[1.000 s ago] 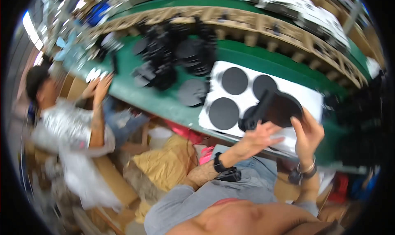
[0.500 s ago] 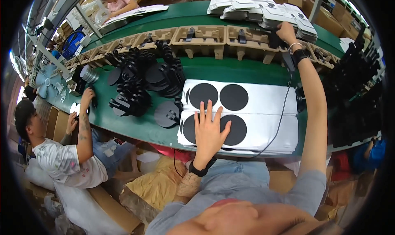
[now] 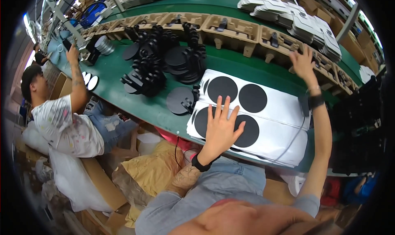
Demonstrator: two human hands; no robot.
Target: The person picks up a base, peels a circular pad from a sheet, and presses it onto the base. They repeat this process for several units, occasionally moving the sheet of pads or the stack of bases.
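My left hand (image 3: 221,126) lies flat, fingers spread, on a white sheet (image 3: 279,123) that carries black round discs (image 3: 252,98). That sheet tops a stack on the green table (image 3: 119,80). My right hand (image 3: 302,62) is stretched out open over the brown moulded pulp trays (image 3: 234,29) at the far side, holding nothing. A black band sits on each wrist. Left of the sheets stands a heap of black round stands (image 3: 164,64), and one stand (image 3: 181,100) lies beside the stack.
A person in a white shirt (image 3: 61,123) sits at the left and reaches a hand (image 3: 73,51) to the table. Stacks of white packets (image 3: 296,21) lie at the back right. Cardboard boxes (image 3: 98,181) and brown paper (image 3: 152,169) fill the floor below.
The view has shifted closer. My right hand has come back a little from the far trays and is open. My left hand stays flat on the sheet.
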